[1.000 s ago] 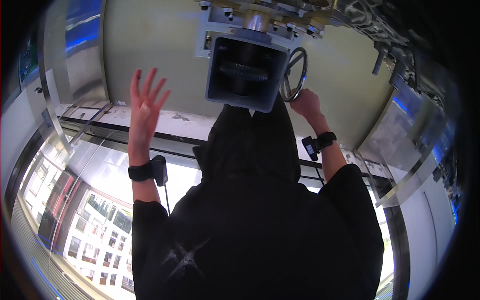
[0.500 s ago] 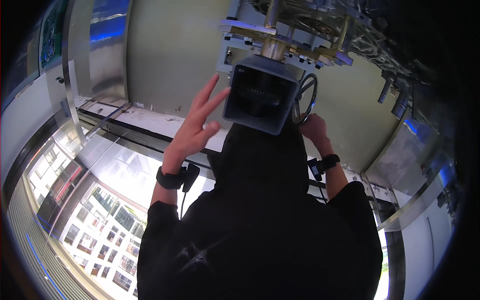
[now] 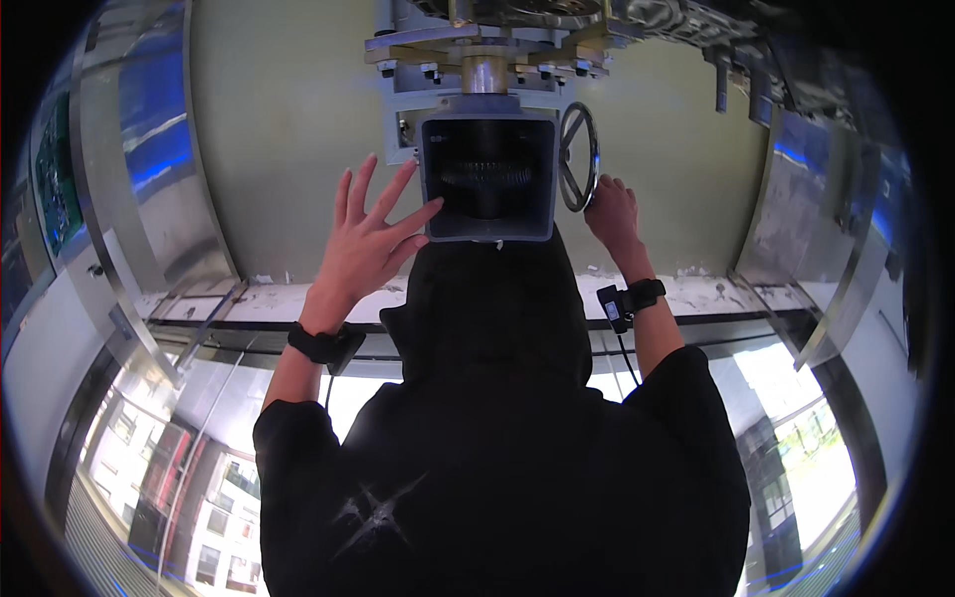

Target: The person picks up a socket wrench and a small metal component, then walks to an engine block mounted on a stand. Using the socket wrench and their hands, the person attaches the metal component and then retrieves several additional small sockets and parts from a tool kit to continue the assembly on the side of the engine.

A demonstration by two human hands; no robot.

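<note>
1. A squarish grey box [image 3: 487, 227] with a smooth, dull finish stands open-faced in front of the person, and everything else is placed from it here.
2. Inside the box, in deep shadow, sits a dark ribbed gear [image 3: 487, 177], its fine teeth running in a band across the hollow.
3. Just right of the box is the handwheel [image 3: 595, 149], a thin, polished metal ring with spokes, seen nearly edge-on.
4. The left hand [image 3: 363, 244] is at the box's left edge, fingers fanned wide and its grip empty; I can't tell whether a fingertip touches the wall.
5. The right hand [image 3: 614, 219], right of the box, meets the lower rim of the handwheel with fingers curled; I can't make out how firmly its grip closes there.
6. Directly above the box rises a brassy, cylindrical column [image 3: 484, 76], under flat, worn metal plates [image 3: 423, 45] studded with dark bolts.
7. Behind the box spreads a matte grey-green panel [image 3: 288, 129].
8. Below the box shows the person's soft black hood [image 3: 492, 318].
</note>
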